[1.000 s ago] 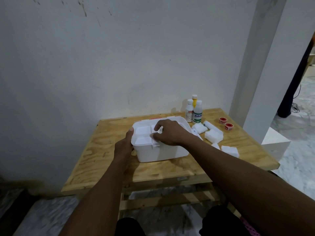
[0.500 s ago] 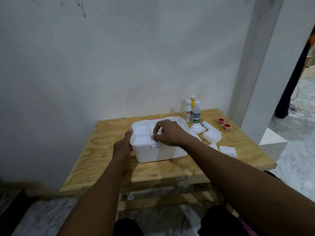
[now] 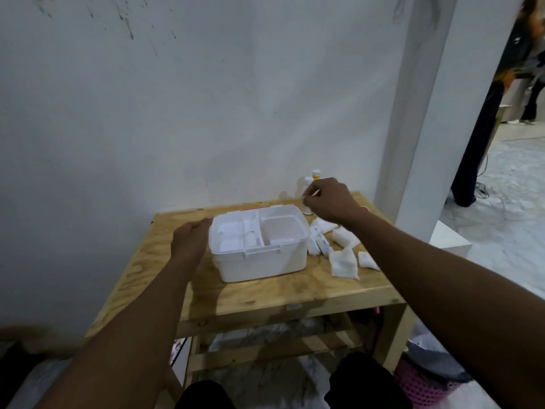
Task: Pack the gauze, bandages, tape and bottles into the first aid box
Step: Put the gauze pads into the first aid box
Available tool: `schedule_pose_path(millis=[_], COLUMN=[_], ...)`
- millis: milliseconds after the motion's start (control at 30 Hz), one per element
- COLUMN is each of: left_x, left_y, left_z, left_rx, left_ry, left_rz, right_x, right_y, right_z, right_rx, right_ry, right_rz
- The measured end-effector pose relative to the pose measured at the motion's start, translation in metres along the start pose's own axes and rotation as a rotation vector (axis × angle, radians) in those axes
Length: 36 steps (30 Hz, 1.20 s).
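The white first aid box [image 3: 262, 261] stands open on the wooden table [image 3: 265, 296], its divided tray showing. My left hand [image 3: 191, 240] grips the box's left wall. My right hand [image 3: 328, 199] is raised over the back right corner, fingers curled in front of a white-capped bottle [image 3: 308, 182]. Whether it grips the bottle is unclear. A yellow-capped bottle [image 3: 316, 173] stands just behind; a third bottle is hidden by the hand. Gauze pads [image 3: 343, 262] and bandage rolls [image 3: 314, 246] lie right of the box. The tape rolls are hidden behind my wrist.
The table stands against a white wall, with a white pillar [image 3: 418, 143] at its right rear corner. A low white block [image 3: 448, 240] sits beside the table and a pink basket [image 3: 418, 385] under its right end. A person stands far right in the doorway [image 3: 530, 84].
My right hand has left the top of the box and moved right and back to the bottles. The box tray is now uncovered. My left hand stays at the box's left side.
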<state>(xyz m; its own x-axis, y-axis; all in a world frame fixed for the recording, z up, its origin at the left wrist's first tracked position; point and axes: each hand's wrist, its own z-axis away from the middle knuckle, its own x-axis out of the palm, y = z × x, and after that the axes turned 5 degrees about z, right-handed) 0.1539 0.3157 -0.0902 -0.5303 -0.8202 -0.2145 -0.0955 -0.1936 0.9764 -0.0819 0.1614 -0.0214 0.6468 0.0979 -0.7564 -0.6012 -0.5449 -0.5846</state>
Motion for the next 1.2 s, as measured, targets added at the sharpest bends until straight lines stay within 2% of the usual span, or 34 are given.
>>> schedule_pose_path(millis=[100,200,267,367,500,633,867,1033,1200], left_x=[0.005,0.027,0.052,0.095,0.153,0.184,0.190,0.192,0.193], left_y=[0.026,0.055,0.072,0.083,0.074,0.057,0.052,0.050,0.048], left_z=[0.005,0.019,0.037,0.071,0.112,0.129,0.122,0.123,0.119], left_rx=[0.296,0.603,0.746,0.884,0.962,0.978,0.954,0.967,0.949], left_ry=[0.100,0.087,-0.014,-0.274,-0.562,-0.603,-0.664,-0.677,-0.684], left_rz=[-0.294,-0.445,-0.472,-0.625,-1.062,-1.353,-1.400,-1.389,-1.265], right_x=[-0.020,-0.028,-0.029,-0.023,-0.003,0.012,0.021,0.023,0.012], right_y=[0.036,0.076,0.098,0.122,0.137,0.141,0.150,0.149,0.144], right_z=[-0.002,-0.002,0.002,0.006,0.006,0.002,-0.004,-0.006,-0.001], right_rx=[0.138,0.277,0.362,0.480,0.536,0.525,0.561,0.500,0.440], right_ry=[0.037,0.024,-0.011,-0.049,-0.059,-0.073,-0.119,-0.172,-0.044], right_rz=[0.023,0.043,0.075,0.054,0.059,0.066,0.090,0.122,-0.016])
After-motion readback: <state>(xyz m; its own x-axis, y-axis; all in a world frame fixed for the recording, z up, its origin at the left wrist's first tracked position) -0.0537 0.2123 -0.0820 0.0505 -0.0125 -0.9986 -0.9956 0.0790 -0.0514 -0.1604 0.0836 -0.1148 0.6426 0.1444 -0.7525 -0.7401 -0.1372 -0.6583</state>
